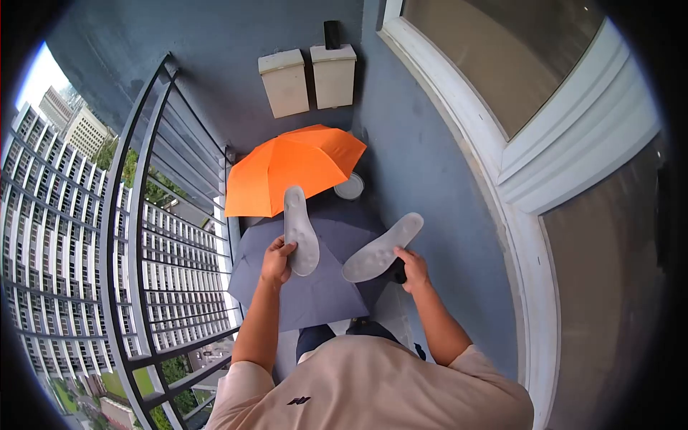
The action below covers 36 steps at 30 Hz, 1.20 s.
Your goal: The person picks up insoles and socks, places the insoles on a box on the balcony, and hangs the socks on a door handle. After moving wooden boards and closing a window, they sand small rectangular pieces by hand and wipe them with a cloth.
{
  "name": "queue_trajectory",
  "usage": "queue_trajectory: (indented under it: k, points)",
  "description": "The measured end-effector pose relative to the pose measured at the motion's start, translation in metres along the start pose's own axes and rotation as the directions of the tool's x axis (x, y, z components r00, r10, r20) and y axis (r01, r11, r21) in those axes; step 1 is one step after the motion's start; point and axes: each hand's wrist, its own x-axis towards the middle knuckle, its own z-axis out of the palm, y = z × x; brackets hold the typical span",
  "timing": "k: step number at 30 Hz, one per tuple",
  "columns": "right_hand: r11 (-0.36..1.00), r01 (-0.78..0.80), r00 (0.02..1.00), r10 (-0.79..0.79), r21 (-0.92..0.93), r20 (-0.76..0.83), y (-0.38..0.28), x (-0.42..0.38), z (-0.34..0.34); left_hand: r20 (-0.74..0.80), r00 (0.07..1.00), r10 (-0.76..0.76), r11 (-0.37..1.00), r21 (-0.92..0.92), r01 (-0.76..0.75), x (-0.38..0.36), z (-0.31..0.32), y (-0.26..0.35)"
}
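Note:
Two grey translucent shoe insoles are held up in front of the body. My left hand (277, 261) grips one insole (302, 236) by its edge, thumb on top; this insole points away from me, nearly upright in view. My right hand (412, 270) pinches the other insole (380, 249) at its right edge, and that one slants up to the right. The insoles are apart. Beneath them an open dark grey umbrella (287, 304) spreads over the floor, and an open orange umbrella (301, 163) stands just beyond it.
A black metal railing (147, 251) runs along the left, with tall buildings outside. Two cream boxes (284, 82) (334, 77) hang on the far wall. A round white container (350, 187) sits beside the orange umbrella. Windows line the right wall (444, 186).

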Motion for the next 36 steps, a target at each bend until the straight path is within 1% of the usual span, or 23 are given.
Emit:
queue_trajectory:
  k: [3,4,6,8,9,12,13,14,16,17,19,22,24,25,26,29,31,34,35,36]
  points:
    - [0.995,0.066,0.997,-0.063,0.070,-0.045,-0.005,0.009,-0.005,0.054,0.986,-0.161,0.986,0.047,0.158,0.021,-0.073,-0.015]
    - [0.989,0.086,0.995,-0.079,0.119,-0.066,-0.007,0.011,-0.009,0.060,0.975,-0.215,0.976,0.041,0.213,0.021,-0.096,-0.016]
    - [0.976,0.085,0.991,-0.062,0.199,-0.120,0.004,0.000,-0.020,0.036,0.936,-0.351,0.936,0.012,0.351,-0.010,-0.150,-0.029]
    - [0.974,0.060,0.979,-0.015,0.220,-0.202,0.012,-0.011,-0.016,-0.037,0.926,-0.375,0.925,-0.076,0.372,-0.041,-0.198,-0.032]
    - [0.970,0.062,0.970,-0.003,0.235,-0.242,0.013,-0.016,-0.012,-0.064,0.922,-0.382,0.921,-0.114,0.373,-0.049,-0.211,-0.028]
    - [0.973,0.035,0.950,0.038,0.227,-0.310,0.023,-0.019,-0.011,-0.133,0.940,-0.314,0.939,-0.187,0.287,-0.068,-0.231,-0.014]
    - [0.969,0.010,0.962,0.058,0.246,-0.267,0.024,-0.017,-0.011,-0.135,0.946,-0.294,0.946,-0.180,0.268,-0.064,-0.234,-0.008]
    - [0.968,0.010,0.967,0.055,0.251,-0.249,0.024,-0.018,-0.007,-0.075,0.961,-0.267,0.948,-0.198,0.248,-0.053,-0.246,-0.009]
    - [0.964,0.029,0.983,0.021,0.265,-0.183,0.013,-0.008,0.011,-0.050,0.988,-0.144,0.971,-0.199,0.132,-0.037,-0.193,0.030]
    - [0.954,0.023,0.994,0.011,0.298,-0.112,0.007,-0.006,0.020,-0.022,0.995,-0.099,0.976,-0.196,0.093,-0.024,-0.174,0.044]
    - [0.946,0.057,0.996,-0.033,0.318,-0.081,0.004,0.004,0.030,0.045,0.999,-0.015,0.982,-0.188,0.023,0.007,-0.140,0.069]
    - [0.938,0.079,0.997,-0.065,0.337,-0.050,0.000,0.016,0.049,0.093,0.996,0.006,1.000,-0.006,-0.005,0.065,-0.109,0.095]
    - [0.937,0.076,0.997,-0.067,0.340,-0.037,-0.003,0.025,0.061,0.148,0.988,0.043,0.998,0.036,-0.049,0.083,-0.077,0.131]
    - [0.936,0.074,0.997,-0.069,0.343,-0.029,-0.007,0.032,0.067,0.138,0.989,0.047,0.997,0.057,-0.056,0.093,-0.065,0.148]
    - [0.935,0.073,0.997,-0.070,0.346,-0.020,-0.010,0.040,0.074,0.161,0.986,0.039,0.998,0.051,-0.048,0.106,-0.057,0.165]
    - [0.921,0.068,0.997,-0.072,0.385,-0.004,-0.025,0.067,0.101,0.237,0.963,0.131,0.988,0.043,-0.146,0.152,-0.025,0.215]
    - [0.917,0.067,0.997,-0.070,0.394,-0.006,-0.032,0.086,0.119,0.301,0.939,0.165,0.980,0.054,-0.189,0.196,-0.003,0.251]
    - [0.918,0.080,0.997,-0.070,0.389,-0.038,-0.048,0.108,0.157,0.229,0.967,0.113,0.941,0.287,-0.178,0.300,-0.001,0.279]
    - [0.922,0.076,0.997,-0.064,0.381,-0.043,-0.053,0.113,0.170,0.230,0.958,0.173,0.926,0.292,-0.238,0.342,-0.008,0.279]
    - [0.926,0.073,0.997,-0.060,0.371,-0.046,-0.058,0.120,0.182,0.217,0.959,0.184,0.919,0.307,-0.246,0.366,-0.005,0.287]
